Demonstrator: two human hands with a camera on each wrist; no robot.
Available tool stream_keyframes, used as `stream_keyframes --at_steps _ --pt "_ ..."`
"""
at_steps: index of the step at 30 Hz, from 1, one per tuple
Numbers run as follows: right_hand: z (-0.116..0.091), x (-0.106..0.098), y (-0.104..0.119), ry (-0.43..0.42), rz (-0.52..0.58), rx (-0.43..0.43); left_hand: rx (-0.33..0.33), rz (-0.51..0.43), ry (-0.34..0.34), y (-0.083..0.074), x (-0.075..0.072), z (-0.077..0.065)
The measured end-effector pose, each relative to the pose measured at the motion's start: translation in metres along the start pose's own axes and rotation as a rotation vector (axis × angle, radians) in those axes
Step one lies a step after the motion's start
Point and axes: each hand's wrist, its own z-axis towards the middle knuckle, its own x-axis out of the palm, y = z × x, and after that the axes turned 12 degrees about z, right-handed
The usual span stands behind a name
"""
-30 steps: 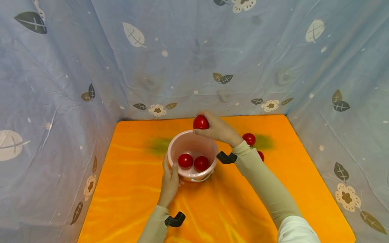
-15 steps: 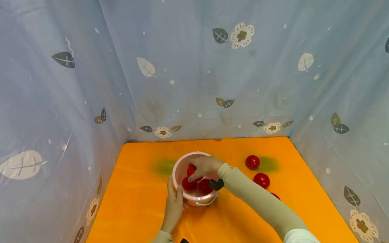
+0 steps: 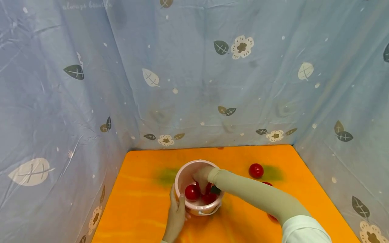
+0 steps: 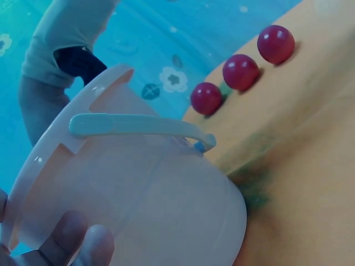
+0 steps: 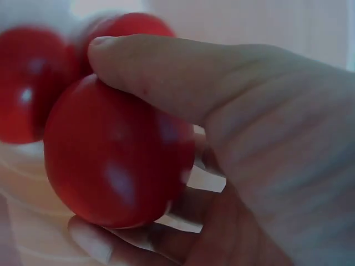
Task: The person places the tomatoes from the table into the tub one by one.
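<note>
A pink bucket (image 3: 199, 207) with a white handle (image 4: 138, 125) stands tilted a little on the orange cloth. My left hand (image 3: 177, 212) holds its left side, thumb at the rim and fingertips (image 4: 69, 230) against the outer wall. Down inside the bucket is my right hand (image 3: 202, 175), its thumb across the top of a shiny red ball (image 5: 119, 155) and its fingers curled beneath. Two more red balls lie beside it: one on the left (image 3: 192, 193), and one partly covered by the hand (image 3: 209, 199). The right sleeve hides part of the bucket's right rim.
Outside the bucket, to its right, three red balls (image 4: 241, 72) lie in a row. The sleeve partly hides two of them in the head view; the farthest ball (image 3: 256, 170) shows fully. Patterned blue curtains (image 3: 194, 101) enclose the orange cloth (image 3: 146, 189) at back and sides.
My right hand has brought a red ball from above the rim down into the bucket. The left hand has kept its hold on the bucket. The head view has tilted upward.
</note>
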Motion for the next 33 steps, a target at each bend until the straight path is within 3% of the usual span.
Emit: stream_keyframes --at_steps 3,12,20,33 --pt "0.003 0.004 0.003 0.009 -0.064 0.018 -0.004 -0.003 0.003 0.001 0.0 0.0" --pt "0.012 0.007 0.012 -0.13 -0.289 0.024 0.008 0.004 -0.013 0.0 -0.001 0.001" --pt "0.012 0.015 0.019 -0.2 -0.506 0.071 0.009 -0.009 -0.007 -0.002 -0.002 0.003" --pt "0.008 0.02 0.028 -0.09 -0.662 0.12 0.008 0.0 -0.008 0.001 -0.001 0.002"
